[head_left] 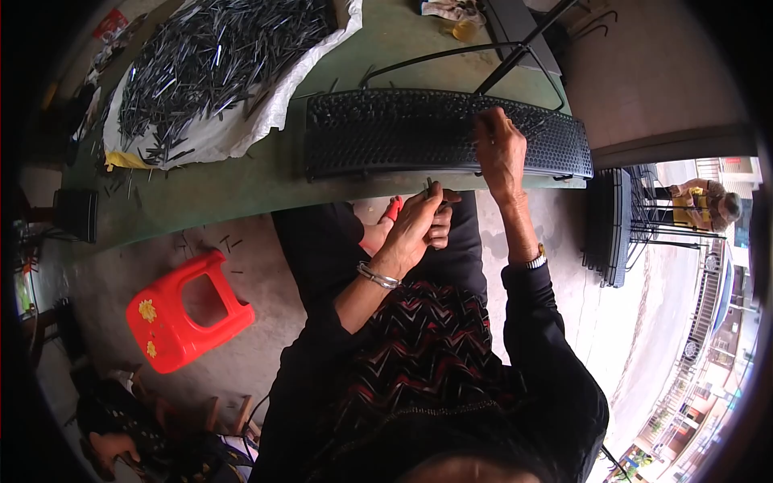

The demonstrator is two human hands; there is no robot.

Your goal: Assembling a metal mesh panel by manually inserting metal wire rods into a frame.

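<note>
Well, the black panel full of little holes [386, 149] lies along the near edge of the green surface [217, 197], right in front of the person. It seems to be put there so both arms can get to it without a big stretch. The right hand [501, 149] is over the panel's right part. Its fingers are bent in and close together, pointing down, maybe to work on a small spot. I cannot tell if it has hold of anything. The left hand [420, 217] is just below the panel's front edge. Its fingers are curled, and the thumb and a finger look pinched on a thin dark strip [428, 186]. Being so near the panel probably keeps that strip easy to reach.

A big heap of dark strips [217, 72] lies on a white sheet [274, 105] at the left, likely so they do not go everywhere. Some have spilled onto the surface anyway. Thin black bars [503, 68] stick out behind the panel. A yellow cup [465, 30] is near the far edge.

A red stool [181, 334] with yellow flowers is on the grey floor [266, 249]. More black panels [609, 225] are stacked at the right, by the bright street [644, 322], where another person [696, 201] is.
</note>
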